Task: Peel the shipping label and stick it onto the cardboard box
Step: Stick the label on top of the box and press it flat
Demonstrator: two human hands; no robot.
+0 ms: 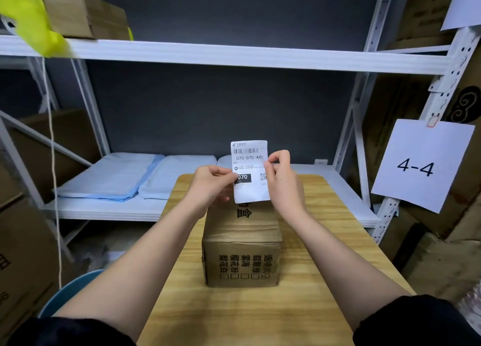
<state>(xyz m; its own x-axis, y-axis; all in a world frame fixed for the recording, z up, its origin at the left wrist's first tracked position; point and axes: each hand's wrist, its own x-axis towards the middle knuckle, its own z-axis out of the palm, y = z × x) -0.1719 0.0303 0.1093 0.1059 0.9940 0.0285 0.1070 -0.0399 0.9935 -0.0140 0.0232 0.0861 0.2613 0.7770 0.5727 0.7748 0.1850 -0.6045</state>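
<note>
Left hand (pixel 212 180): fingers closed in a pinch on the left edge of the shipping label (pixel 250 172), about mid-height, thumb over the black "070" block. Right hand (pixel 282 175): thumb and forefinger pinched on the right edge, slightly higher, beside the small QR code. Label held upright between both hands, printed face toward the camera, barcode at top, "070-070-A80" legible. Whether the backing has begun to separate cannot be told.

Label hangs above the far end of the cardboard box (pixel 242 244), its lower edge just over the box top; contact cannot be told. Box closed, flaps shut, contents not visible. Black Chinese characters printed on top and on the near side, with a row of small check squares. Box sits near the middle of a wooden table (pixel 299 306). Both forearms bare, dark sleeves pushed up near the lower edge of view.

Behind the table: white metal shelving (pixel 234 57). Lower shelf carries folded pale blue packets (pixel 125 176), lying flat. Upper shelf, left: a closed brown carton (pixel 86 14) beside a yellow bag (pixel 31 20). A paper sign reading "4-4" (pixel 421 166) is clipped to the right upright. More cartons stacked left and right of the shelving. A blue stool (pixel 70 291) sits by the left forearm.
</note>
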